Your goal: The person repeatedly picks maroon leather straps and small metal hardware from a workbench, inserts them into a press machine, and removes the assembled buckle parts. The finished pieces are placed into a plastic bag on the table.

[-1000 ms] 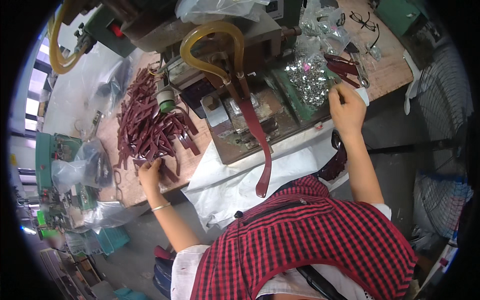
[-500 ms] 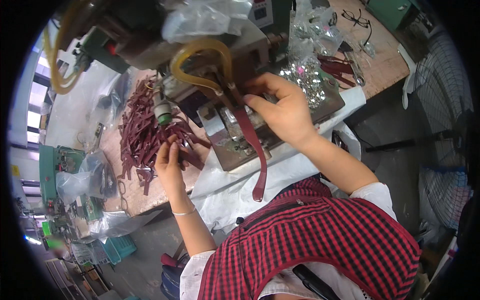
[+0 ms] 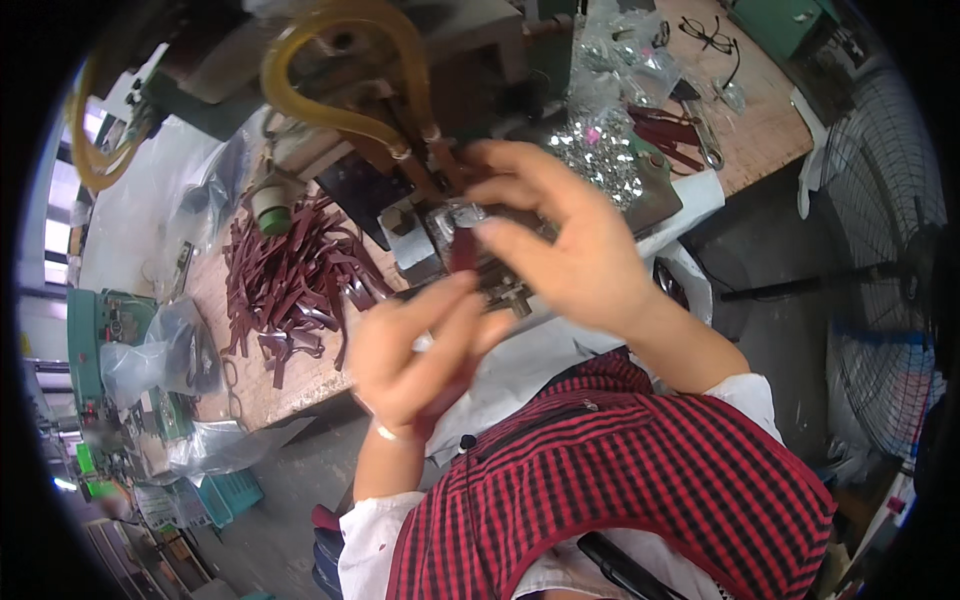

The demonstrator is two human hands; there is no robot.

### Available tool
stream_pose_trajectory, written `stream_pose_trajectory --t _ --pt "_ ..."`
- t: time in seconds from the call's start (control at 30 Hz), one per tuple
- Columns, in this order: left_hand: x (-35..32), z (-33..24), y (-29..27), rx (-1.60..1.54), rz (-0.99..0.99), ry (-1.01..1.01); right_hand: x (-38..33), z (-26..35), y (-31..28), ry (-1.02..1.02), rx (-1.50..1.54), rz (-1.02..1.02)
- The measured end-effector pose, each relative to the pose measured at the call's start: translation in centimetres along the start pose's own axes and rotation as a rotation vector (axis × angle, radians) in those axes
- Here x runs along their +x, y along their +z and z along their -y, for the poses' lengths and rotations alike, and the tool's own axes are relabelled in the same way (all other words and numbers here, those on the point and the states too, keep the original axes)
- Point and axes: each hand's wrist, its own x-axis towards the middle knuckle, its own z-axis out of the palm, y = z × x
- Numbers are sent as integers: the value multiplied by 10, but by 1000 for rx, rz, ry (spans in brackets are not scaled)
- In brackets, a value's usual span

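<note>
Left hand (image 3: 412,358) has left the strip pile (image 3: 300,265) for the maroon spectacle temple (image 3: 463,250) — joining the right hand (image 3: 580,250); both grips too blurred to tell.

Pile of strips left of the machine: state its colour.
Dark red, close to maroon; the pile of strips shows best in the head view.

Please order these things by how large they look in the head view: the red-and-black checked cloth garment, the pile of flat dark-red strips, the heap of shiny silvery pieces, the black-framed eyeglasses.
1. Checked garment
2. Pile of strips
3. Heap of silvery pieces
4. Eyeglasses
</note>
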Motion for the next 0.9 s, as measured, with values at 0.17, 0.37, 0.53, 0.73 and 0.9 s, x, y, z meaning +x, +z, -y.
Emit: stream_pose_trajectory --t 0.17,0.37,0.53,0.73,0.9 --pt "7 6 26 37 -63 242 16 -82 -84 -212 -1180 -327" --pt "9 23 43 117 -144 305 4 -117 -106 -156 -1229 -399" --pt "6 19 40 128 -104 276 11 -114 -102 -244 -1138 -455" --pt "2 9 31 0 -119 132 10 -112 -106 -119 -618 -611" --pt "-52 23 -17 271 -178 -67 -7 -121 -126 -60 134 -763"
